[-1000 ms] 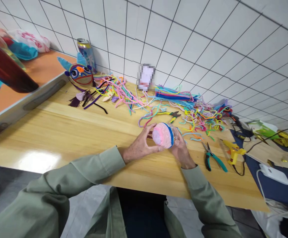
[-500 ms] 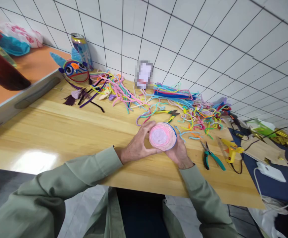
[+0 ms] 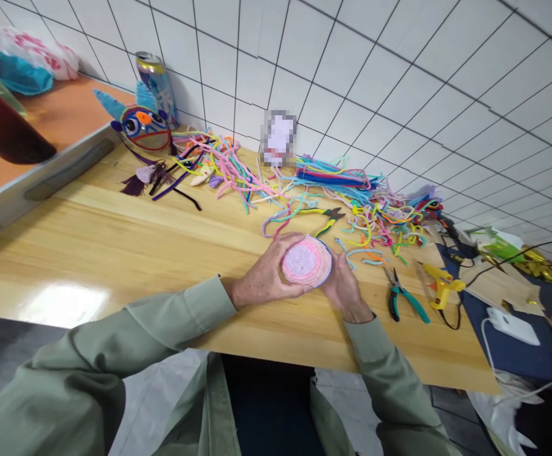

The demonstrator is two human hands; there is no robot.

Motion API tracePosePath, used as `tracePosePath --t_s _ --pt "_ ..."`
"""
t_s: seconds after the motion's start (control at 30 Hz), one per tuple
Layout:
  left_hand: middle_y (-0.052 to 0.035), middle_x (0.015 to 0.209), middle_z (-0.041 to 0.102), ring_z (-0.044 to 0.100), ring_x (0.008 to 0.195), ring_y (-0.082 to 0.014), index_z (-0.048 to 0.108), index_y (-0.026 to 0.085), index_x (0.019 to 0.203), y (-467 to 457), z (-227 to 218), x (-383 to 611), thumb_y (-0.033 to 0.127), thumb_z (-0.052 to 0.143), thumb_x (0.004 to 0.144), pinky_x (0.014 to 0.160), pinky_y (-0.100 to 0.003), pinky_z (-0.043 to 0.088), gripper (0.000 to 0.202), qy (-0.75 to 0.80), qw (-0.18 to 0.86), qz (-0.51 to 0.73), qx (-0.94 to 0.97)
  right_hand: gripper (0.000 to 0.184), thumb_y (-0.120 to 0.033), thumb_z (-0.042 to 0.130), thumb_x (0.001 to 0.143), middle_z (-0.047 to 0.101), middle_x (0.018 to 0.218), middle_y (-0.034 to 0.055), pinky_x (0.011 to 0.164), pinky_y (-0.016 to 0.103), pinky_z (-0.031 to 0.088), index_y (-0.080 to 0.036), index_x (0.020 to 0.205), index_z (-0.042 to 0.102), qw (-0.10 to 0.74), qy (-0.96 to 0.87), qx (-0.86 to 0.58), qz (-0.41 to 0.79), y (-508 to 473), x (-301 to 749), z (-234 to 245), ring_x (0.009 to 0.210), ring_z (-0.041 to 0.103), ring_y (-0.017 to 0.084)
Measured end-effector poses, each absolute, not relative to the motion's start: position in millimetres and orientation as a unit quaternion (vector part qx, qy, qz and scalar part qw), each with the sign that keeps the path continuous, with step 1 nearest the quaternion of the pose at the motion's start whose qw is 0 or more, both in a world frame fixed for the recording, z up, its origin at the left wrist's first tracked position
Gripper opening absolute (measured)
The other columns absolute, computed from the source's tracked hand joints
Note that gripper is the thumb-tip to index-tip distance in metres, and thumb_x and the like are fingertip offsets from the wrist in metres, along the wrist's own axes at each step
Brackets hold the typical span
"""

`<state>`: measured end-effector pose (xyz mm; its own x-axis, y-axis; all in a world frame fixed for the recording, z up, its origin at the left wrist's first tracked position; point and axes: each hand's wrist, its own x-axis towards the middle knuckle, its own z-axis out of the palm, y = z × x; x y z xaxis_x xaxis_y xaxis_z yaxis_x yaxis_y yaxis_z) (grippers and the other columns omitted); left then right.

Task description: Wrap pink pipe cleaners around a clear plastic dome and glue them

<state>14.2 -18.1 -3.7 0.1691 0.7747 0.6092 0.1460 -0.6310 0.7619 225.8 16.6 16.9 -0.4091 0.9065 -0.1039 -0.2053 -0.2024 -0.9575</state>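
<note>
- Wall [image 3: 352, 76]: white, marked with a grid of thin dark lines; stands along the rear of the worktable [image 3: 162, 244].
- Worktable: light wood top, grain visible.
- Orange surface [image 3: 88, 104]: far left, bordered by a pale raised panel [image 3: 14, 199].
- Dark blue surface [image 3: 518, 354]: right side, beside the worktable.
- Floor [image 3: 147, 405]: grey tiles, visible below the front edge.
- Lighting: bright reflection [image 3: 62, 303] on the worktable, front left.

Matt, fuzzy-looking round piece [image 3: 306, 262], smooth glossy wooden tabletop [image 3: 162, 240], shiny metal can [image 3: 156, 82]
</note>
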Motion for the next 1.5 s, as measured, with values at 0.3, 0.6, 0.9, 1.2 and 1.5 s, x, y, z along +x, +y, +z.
tracePosePath --t_s 0.3,0.6,0.9,1.2,1.5 --pt "-0.0189 0.155 0.058 0.057 0.147 -0.0386 0.043 0.023 0.159 -18 -2 15 0.040 0.089 0.083 0.125 -0.060 0.046 0.090 0.331 0.293 0.544 0.713 0.058 -0.068 0.083 0.081 0.076 0.142 0.0042 0.127 0.054 0.045 -0.031 0.125 0.078 0.435 -0.469 -0.379 0.669 14 216 24 0.141 0.064 0.033" --pt "-0.0202 0.164 0.049 0.048 0.156 -0.0414 0.036 0.024 0.165 -20 -7 14 0.059 0.094 0.076 0.131 -0.062 0.039 0.112 0.341 0.364 0.531 0.685 0.046 -0.064 0.077 0.085 0.080 0.135 0.0012 0.128 0.053 0.044 -0.030 0.115 0.079 0.440 -0.412 -0.394 0.694 19 220 8 0.144 0.062 0.032" --pt "-0.0187 0.154 0.061 0.057 0.146 -0.0411 0.049 0.022 0.155 -19 -3 16 0.066 0.093 0.074 0.127 -0.061 0.044 0.103 0.369 0.386 0.537 0.654 0.059 -0.078 0.075 0.083 0.080 0.136 -0.0001 0.130 0.052 0.044 -0.031 0.117 0.080 0.410 -0.389 -0.398 0.722 20 219 7 0.148 0.060 0.033" --pt "-0.0178 0.148 0.066 0.064 0.138 -0.0379 0.054 0.019 0.151 -21 4 18 0.058 0.090 0.082 0.122 -0.056 0.049 0.088 0.375 0.416 0.536 0.632 0.065 -0.078 0.079 0.080 0.076 0.142 0.0000 0.126 0.051 0.048 -0.033 0.127 0.077 0.409 -0.444 -0.384 0.699 13 221 5 0.146 0.061 0.031" --pt "-0.0215 0.158 0.055 0.052 0.151 -0.0420 0.042 0.023 0.160 -15 -15 17 0.070 0.090 0.076 0.127 -0.064 0.043 0.108 0.367 0.297 0.544 0.693 0.065 -0.072 0.083 0.082 0.073 0.147 0.0045 0.125 0.054 0.048 -0.030 0.130 0.073 0.431 -0.484 -0.394 0.652 13 221 3 0.144 0.063 0.033"
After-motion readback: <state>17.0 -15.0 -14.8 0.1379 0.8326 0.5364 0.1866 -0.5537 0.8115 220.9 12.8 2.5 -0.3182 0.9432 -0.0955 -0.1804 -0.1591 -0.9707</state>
